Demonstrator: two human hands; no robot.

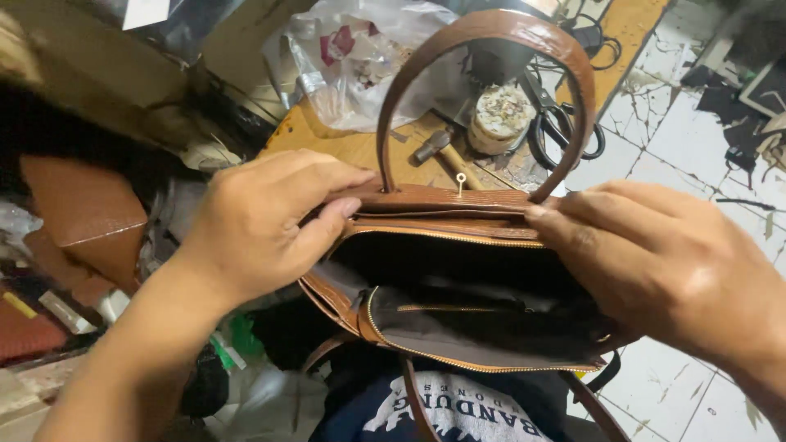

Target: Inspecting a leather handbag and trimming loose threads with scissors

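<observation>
A brown leather handbag (442, 200) with a curved handle (491, 29) is held open in front of me, its dark lining and an inner zipped pocket (458, 315) showing. My left hand (270, 221) grips the left end of the bag's top edge, thumb pressed on the rim. My right hand (655, 262) holds the right end of the same edge, fingers lying along the rim. A gold zipper runs around the opening.
Behind the bag, a wooden board (352, 147) carries a hammer (438, 151), black scissors (565, 131), a round tin (499, 119) and a plastic bag (360, 57). Brown leather pieces (90, 213) lie at left. White cracked floor tiles (679, 139) are at right.
</observation>
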